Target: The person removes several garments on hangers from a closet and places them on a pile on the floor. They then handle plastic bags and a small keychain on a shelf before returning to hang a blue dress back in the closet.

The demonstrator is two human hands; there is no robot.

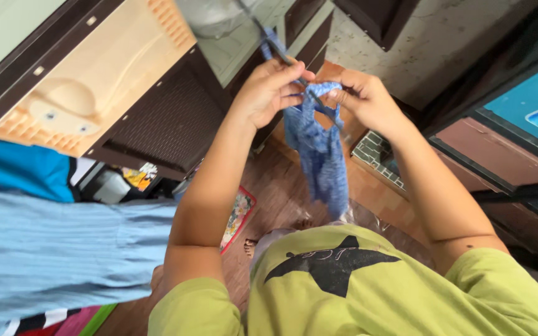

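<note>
A strip of blue knitted fabric [320, 155] hangs down from both my hands, which are raised in front of me. My left hand [269, 92] pinches the top of the knitting and a thin dark needle [275, 46] that sticks up and away from it. My right hand [365, 99] grips the fabric's upper edge on the other side, fingers curled around it. A strand of blue yarn runs up along the needle. My yellow-green shirt with a black star [344, 286] fills the bottom of the view.
A dark cabinet with a light wooden panel [94, 68] stands at the left. Light blue cloth [51, 249] lies at lower left. A wooden floor [281, 186] is below, with a colourful flat item [239, 214], a small tiled box [378, 155], and dark furniture at right.
</note>
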